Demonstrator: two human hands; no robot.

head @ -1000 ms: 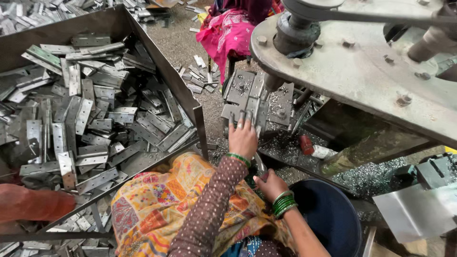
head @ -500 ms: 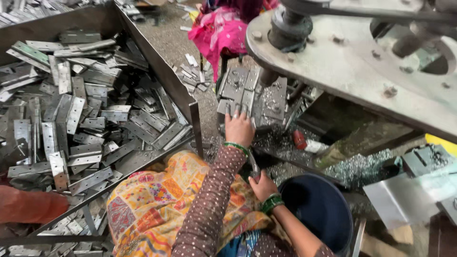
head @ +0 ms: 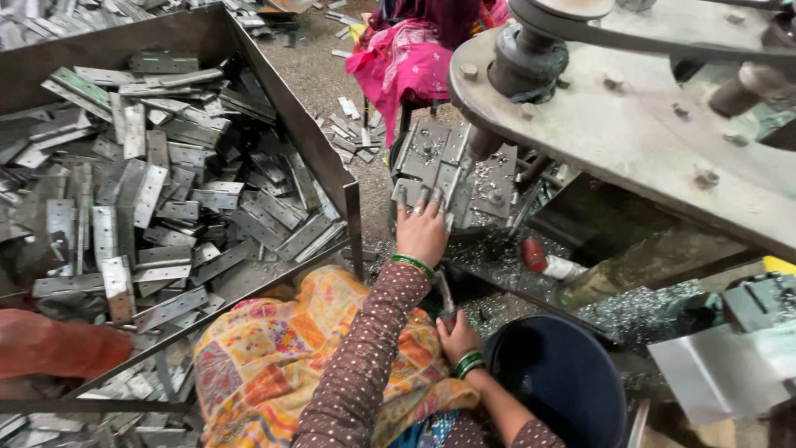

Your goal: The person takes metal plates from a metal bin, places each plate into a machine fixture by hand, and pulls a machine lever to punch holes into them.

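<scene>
Steel machine: a grey-green press body point(head: 663, 124) with bolts and a pulley fills the upper right and overhangs the work spot, hiding its far side.
Sheet-metal bin: a big open box point(head: 315, 133) on the left, its near corner post standing just beside the left forearm.
Bin contents: flat grey hinge plates point(head: 166, 199) heaped loosely, lying every way, some spilled on the floor past the far wall.
Floor: gritty ground with scattered plates and bright metal shavings point(head: 630, 307) under the machine.
Other person: someone in pink cloth point(head: 406, 58) sits beyond the press, well apart from the hands.
Lap cloth: an orange and yellow patterned cloth point(head: 274, 357) covers the person's knees, below both arms.
Bucket: a dark blue round tub point(head: 564, 382) at lower right, just beside the right wrist; its inside is in shadow and what it holds cannot be told.
Stacked plates: a pile of grey hinge plates point(head: 439, 162) lies on the press bed under the machine's edge.
Red object: a small red and white thing point(head: 543, 259) lies among the shavings, right of the left hand.
Left hand: left hand point(head: 421, 232) reaches forward, fingers spread and laid on the near edge of the stacked plates, green bangles at the wrist.
Right hand: right hand point(head: 456, 336) is low by the bucket, fingers curled around a thin metal rod point(head: 445, 294) that rises toward the press.
</scene>
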